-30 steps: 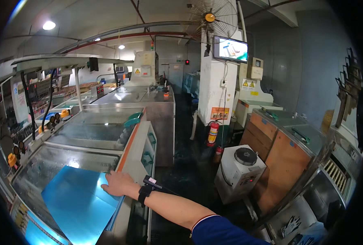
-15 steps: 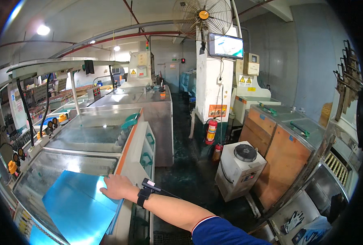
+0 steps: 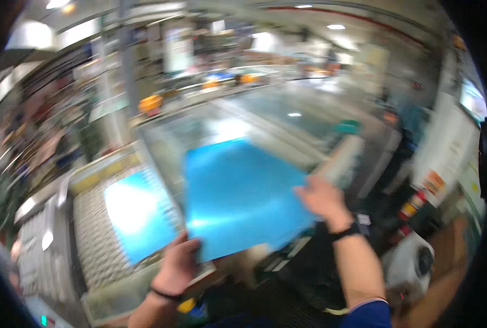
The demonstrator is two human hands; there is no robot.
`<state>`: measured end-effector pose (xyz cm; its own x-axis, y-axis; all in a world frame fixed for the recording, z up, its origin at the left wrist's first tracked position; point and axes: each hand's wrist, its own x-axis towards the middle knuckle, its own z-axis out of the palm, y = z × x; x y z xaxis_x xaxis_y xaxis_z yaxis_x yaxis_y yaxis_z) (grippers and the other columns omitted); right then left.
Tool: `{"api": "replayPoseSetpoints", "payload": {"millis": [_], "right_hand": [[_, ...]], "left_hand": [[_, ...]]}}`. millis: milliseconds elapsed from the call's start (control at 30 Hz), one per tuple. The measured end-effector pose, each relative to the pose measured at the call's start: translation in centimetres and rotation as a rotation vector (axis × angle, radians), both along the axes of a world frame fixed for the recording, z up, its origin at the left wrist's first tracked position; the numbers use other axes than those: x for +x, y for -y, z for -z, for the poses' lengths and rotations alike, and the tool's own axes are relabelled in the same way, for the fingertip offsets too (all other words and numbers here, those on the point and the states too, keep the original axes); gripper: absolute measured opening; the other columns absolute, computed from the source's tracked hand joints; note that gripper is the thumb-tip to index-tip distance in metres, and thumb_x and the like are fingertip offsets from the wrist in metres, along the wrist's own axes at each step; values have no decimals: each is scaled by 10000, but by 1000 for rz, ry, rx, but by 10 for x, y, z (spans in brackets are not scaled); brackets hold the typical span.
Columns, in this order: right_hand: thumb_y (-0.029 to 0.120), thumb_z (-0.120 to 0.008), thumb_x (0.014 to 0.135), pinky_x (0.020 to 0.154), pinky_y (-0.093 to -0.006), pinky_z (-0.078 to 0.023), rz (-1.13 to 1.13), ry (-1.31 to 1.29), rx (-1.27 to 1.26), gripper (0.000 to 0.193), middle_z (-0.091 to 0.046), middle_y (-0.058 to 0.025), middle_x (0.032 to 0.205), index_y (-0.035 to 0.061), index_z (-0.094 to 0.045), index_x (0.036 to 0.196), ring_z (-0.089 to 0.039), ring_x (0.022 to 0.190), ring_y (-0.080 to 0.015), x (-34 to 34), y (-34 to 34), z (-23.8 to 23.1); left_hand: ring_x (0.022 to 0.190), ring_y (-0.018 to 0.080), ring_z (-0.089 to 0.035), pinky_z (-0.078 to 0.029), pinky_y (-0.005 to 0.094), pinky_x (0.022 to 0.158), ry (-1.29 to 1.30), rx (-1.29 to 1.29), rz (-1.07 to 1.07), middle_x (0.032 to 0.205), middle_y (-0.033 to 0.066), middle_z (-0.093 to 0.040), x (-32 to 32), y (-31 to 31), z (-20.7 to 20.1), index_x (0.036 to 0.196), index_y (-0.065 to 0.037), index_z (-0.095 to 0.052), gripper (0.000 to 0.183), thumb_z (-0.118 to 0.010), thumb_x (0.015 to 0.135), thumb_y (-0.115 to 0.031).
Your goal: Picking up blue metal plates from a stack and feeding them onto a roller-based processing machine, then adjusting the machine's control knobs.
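A shiny blue sheet (image 3: 243, 197) is held up between both of my hands, over the near end of the machine's glass cover (image 3: 205, 128). My left hand (image 3: 179, 259) is closed on its lower left corner. My right hand (image 3: 323, 199) grips its right edge, thumb on top; the fingers beneath are hidden. Left of it, a second blue sheet (image 3: 137, 213) lies flat on the roller bed (image 3: 93, 240), bright with glare. The whole view is smeared by motion.
An orange knob (image 3: 150, 104) stands at the machine's back edge, and a green handle (image 3: 347, 127) at its right. On the right are a white box-shaped unit (image 3: 410, 268) and a fire extinguisher (image 3: 413, 205). At the far left a person's hand (image 3: 16, 249) shows, blurred.
My view has swung to the left. My left hand has come into view, holding the blue sheet's corner. The sheet is now raised between both hands, and the roller bed shows.
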<state>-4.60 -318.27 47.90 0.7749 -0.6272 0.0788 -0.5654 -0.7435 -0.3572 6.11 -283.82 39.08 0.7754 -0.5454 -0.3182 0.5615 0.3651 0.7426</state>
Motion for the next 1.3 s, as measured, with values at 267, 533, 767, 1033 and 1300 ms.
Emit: {"api": "replayPoseSetpoints", "payload": {"millis": [267,533,767,1033,1300], "right_hand": [[441,-574,934,1049,-450,-431,-42,100,-196,595,-595,-214,1342,-10,-583,1321,-555,1246,-391,3,13,23],[396,-586,937,1038,-441,-437,-55,116,-161,556,-604,-215,1321,-12,-586,1314,-561,1237,-390,6,6,22],[373,-591,926,1036,-436,-439,-23,124,-188,544,-600,-203,1330,-6,-585,1316,-565,1234,-382,4,7,21],[384,-593,917,1036,-434,-437,-3,116,-161,557,-602,-192,1329,0,-585,1320,-564,1236,-378,4,5,20],[386,-593,913,1025,-427,-443,-23,119,-151,556,-609,-186,1306,3,-585,1316,-569,1224,-375,9,2,16]], "left_hand": [[1001,210,-640,-534,381,880,10,24,-361,1121,97,-651,44,-109,14,1348,7,-522,404,-582,948,-3],[930,164,-659,-540,308,810,343,356,-666,1076,78,-684,119,-314,63,1250,13,-607,297,-479,983,42],[939,239,-658,-555,387,828,177,473,-791,1113,115,-670,158,-396,118,1273,0,-592,303,-442,1010,9],[1012,270,-645,-503,409,828,-15,988,-703,1116,140,-678,178,-403,133,1296,3,-615,393,-496,922,21],[873,420,-657,-529,493,773,526,1670,-599,949,231,-697,199,-407,179,1128,0,-694,290,-609,870,-99]]}}
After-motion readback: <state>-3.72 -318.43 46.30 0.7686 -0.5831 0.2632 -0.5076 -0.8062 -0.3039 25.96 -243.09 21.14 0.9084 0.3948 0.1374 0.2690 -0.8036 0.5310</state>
